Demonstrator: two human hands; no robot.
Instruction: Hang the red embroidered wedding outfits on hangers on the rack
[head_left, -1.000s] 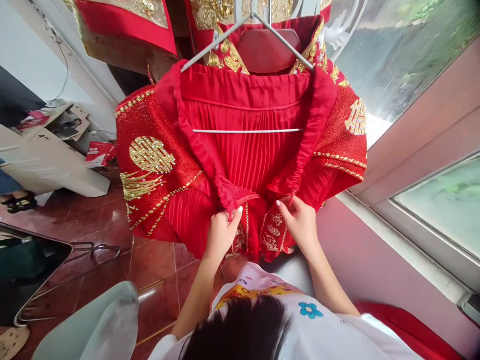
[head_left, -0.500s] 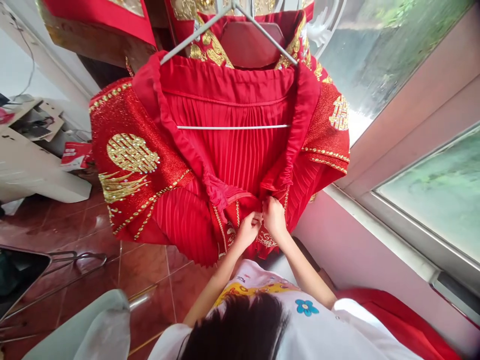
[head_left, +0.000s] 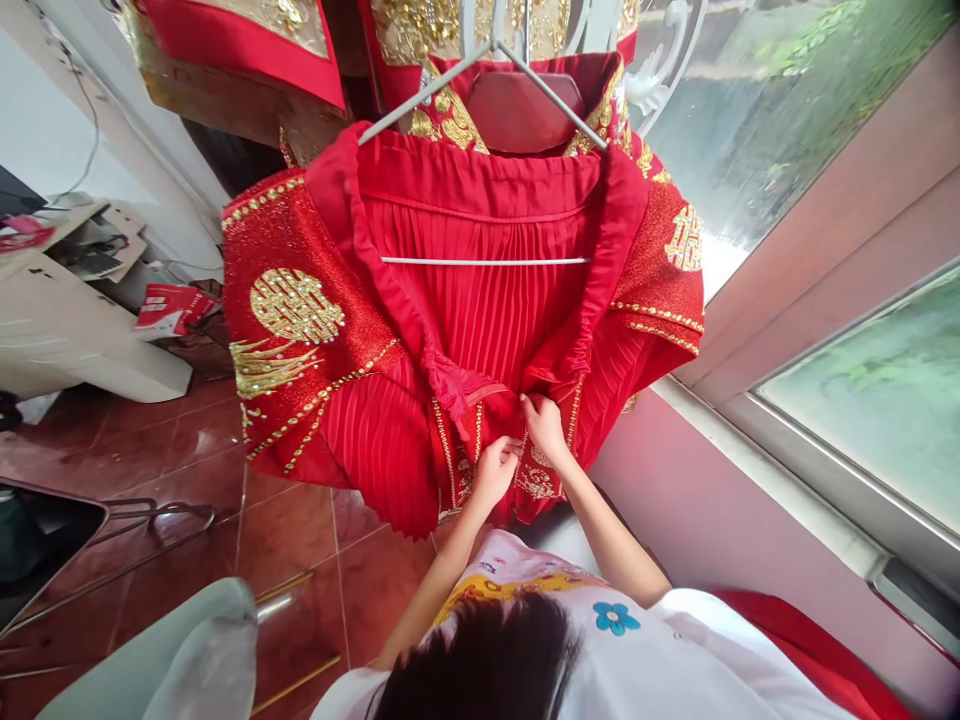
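A red pleated skirt [head_left: 480, 320] with gold embroidery hangs from a white wire hanger [head_left: 487, 262] in front of me. Its waistband is open at the front, with the two ends meeting low in the middle. My left hand [head_left: 495, 472] pinches the left end of the waistband. My right hand [head_left: 544, 425] pinches the right end just above it. The two hands touch each other at the opening. What sits between the fingertips is too small to make out.
More red and gold garments [head_left: 247, 40] hang behind the skirt. A window [head_left: 862, 400] and pink sill run along the right. Red tiled floor [head_left: 187, 450] lies at left, with a white ironing board [head_left: 82, 330], a metal frame [head_left: 150, 540] and a grey cloth [head_left: 187, 650].
My hands were apart, each holding one end of the waistband, and have come together at the middle of the opening. The view shifted slightly.
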